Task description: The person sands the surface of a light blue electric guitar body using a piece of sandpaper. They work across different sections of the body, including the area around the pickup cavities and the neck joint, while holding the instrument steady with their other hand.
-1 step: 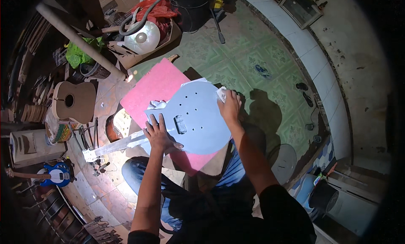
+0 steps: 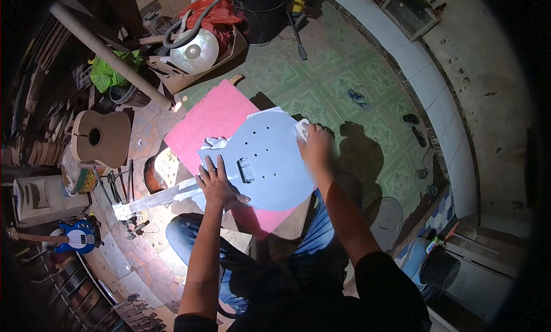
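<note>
A grey-primed electric guitar body (image 2: 287, 185), with several small drilled holes and a rectangular cavity, lies flat in front of me. Its pale, partly covered neck (image 2: 158, 202) points to the lower left. My left hand (image 2: 216, 185) rests with fingers spread on the body near the neck end. At the body's upper right edge, my right hand (image 2: 317, 148) is closed round a crumpled white piece of cloth or paper (image 2: 302, 129); motion smears part of this hand. Beneath the guitar is a pink foam sheet (image 2: 206, 114), with white material bunched at the cutaway (image 2: 214, 143).
On the left stand an unfinished acoustic guitar body (image 2: 109, 142) and a blue electric guitar (image 2: 79, 238). A sunburst body (image 2: 156, 176) lies beside the foam. Farther off are a cardboard box (image 2: 172, 79) and a black bucket (image 2: 258, 16). Sandals (image 2: 356, 98) lie on green tiles.
My right hand has shifted slightly to the right at the body's edge, with the white piece still in it. The left hand stays in place.
</note>
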